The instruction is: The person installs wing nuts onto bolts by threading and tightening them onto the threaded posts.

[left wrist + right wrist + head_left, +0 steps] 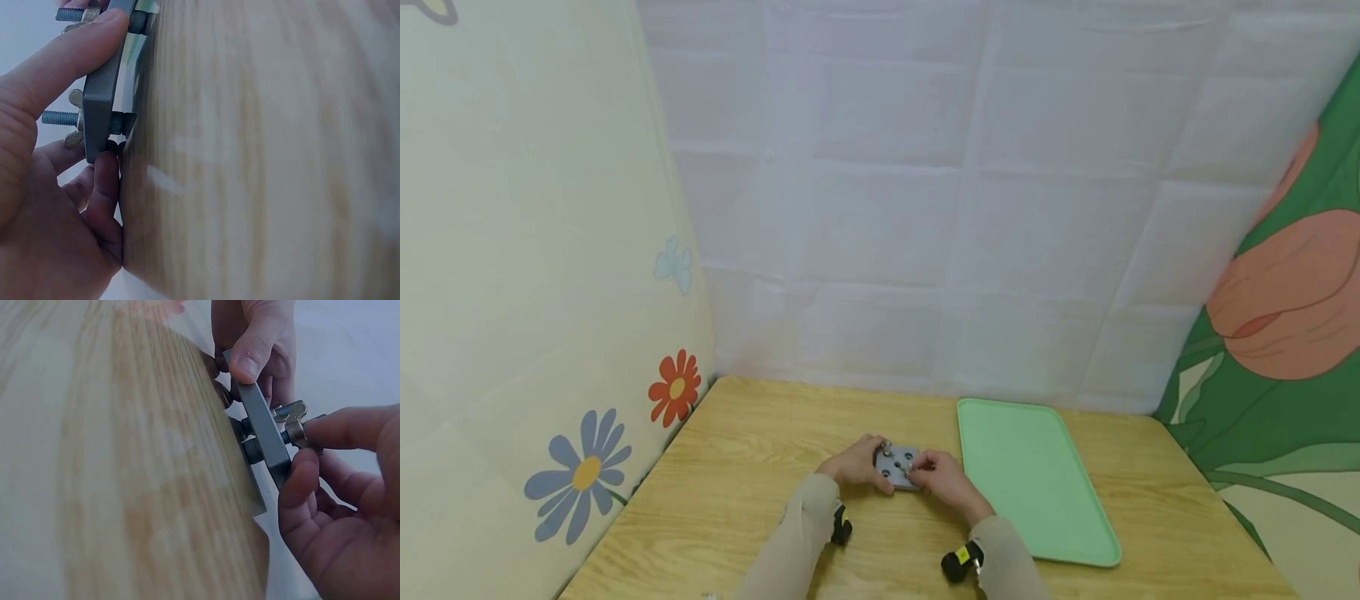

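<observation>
A small grey metal plate with round holes is held slightly above the wooden table. My left hand grips it at the left, the thumb on one face and fingers beneath in the left wrist view. Threaded bolts pass through the plate, their dark heads on the underside. A brass-coloured wing nut sits on one bolt close to the plate. My right hand pinches another wing nut on a bolt at the plate's right part. The fingers partly hide that nut and its bolt.
A light green tray lies on the wooden table, right of the plate. Pale cloth hangs behind the table, with flower-patterned cloths at both sides. A small object shows at the bottom edge of the head view, too cut off to tell.
</observation>
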The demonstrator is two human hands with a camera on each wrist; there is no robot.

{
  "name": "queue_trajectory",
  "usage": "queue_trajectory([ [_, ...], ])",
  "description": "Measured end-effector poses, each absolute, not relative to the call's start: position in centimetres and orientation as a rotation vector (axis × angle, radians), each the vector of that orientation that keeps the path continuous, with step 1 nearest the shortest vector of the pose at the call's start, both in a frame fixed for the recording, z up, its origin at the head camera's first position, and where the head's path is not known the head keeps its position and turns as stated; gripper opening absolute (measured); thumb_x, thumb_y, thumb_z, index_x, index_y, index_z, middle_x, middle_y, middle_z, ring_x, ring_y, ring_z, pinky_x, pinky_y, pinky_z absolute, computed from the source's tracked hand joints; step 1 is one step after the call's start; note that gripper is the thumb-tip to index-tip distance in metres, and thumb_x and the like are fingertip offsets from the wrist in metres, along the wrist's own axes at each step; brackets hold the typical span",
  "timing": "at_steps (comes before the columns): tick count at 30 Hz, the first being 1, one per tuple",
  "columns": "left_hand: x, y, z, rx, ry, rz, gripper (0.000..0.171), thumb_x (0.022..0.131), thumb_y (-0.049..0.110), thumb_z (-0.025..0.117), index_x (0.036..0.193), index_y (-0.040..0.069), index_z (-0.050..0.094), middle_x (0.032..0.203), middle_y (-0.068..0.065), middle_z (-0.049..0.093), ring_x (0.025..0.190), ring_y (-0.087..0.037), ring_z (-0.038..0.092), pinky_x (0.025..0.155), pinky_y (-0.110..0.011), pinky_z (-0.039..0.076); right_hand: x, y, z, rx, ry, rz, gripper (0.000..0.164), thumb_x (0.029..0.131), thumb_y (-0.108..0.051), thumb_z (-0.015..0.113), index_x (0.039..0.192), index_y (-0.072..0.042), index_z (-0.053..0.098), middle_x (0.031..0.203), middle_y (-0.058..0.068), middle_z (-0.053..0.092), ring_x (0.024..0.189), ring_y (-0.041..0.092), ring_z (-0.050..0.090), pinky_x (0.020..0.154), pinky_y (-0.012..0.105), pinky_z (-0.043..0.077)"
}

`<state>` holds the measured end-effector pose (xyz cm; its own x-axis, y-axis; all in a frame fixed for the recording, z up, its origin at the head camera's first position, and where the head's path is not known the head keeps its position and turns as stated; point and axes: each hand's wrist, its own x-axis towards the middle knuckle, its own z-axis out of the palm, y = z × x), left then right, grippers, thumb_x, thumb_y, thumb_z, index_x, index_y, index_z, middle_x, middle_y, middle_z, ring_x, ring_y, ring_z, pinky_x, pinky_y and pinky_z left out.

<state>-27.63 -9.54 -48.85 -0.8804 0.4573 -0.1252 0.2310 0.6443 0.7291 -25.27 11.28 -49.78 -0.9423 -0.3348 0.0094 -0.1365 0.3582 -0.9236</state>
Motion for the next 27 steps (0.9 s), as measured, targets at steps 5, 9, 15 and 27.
queue_trajectory([
  [5, -27.75, -9.55, -48.87, 0.545, 2.579, 1.066, 0.082, 0.069, 0.025, 0.085, 0.136, 0.003, 0.044, 0.122, -0.008, 0.046, 0.093, -0.019, 0.046, 0.084, -0.037, 0.039, -25.19, 11.31, -49.39, -0.381, 2.343, -1.718, 0.017, 0.090, -0.005, 0.049, 0.093, 0.006, 0.062, 0.073, 0.004, 0.057, 0.063, 0.012, 0.051, 0.057, 0.027, 0.045],
  [9, -27.77, -9.55, -48.93, 0.547, 2.581, 1.062, 0.082, 0.069, 0.025, 0.085, 0.136, 0.003, 0.043, 0.123, -0.009, 0.046, 0.094, -0.019, 0.046, 0.085, -0.038, 0.039, -25.24, 11.45, -49.43, -0.361, 2.283, -1.766, 0.023, 0.096, -0.005, 0.044, 0.094, 0.009, 0.062, 0.074, 0.005, 0.057, 0.062, 0.011, 0.051, 0.057, 0.025, 0.045],
  [15, -27.76, -9.53, -48.80, 0.561, 2.579, 1.070, 0.082, 0.070, 0.025, 0.085, 0.136, 0.002, 0.043, 0.122, -0.008, 0.046, 0.092, -0.018, 0.045, 0.084, -0.037, 0.039, -25.58, 11.55, -49.90, -0.388, 2.303, -1.761, 0.014, 0.090, 0.000, 0.051, 0.094, 0.009, 0.062, 0.077, 0.004, 0.057, 0.063, 0.011, 0.051, 0.057, 0.024, 0.045],
  [27, -27.79, -9.51, -48.97, 0.559, 2.576, 1.073, 0.080, 0.070, 0.025, 0.085, 0.135, 0.003, 0.044, 0.119, -0.007, 0.046, 0.092, -0.019, 0.045, 0.084, -0.037, 0.039, -25.70, 11.43, -50.17, -0.394, 2.418, -1.655, 0.024, 0.080, -0.005, 0.070, 0.100, 0.002, 0.058, 0.080, 0.003, 0.056, 0.064, 0.013, 0.051, 0.056, 0.026, 0.044],
])
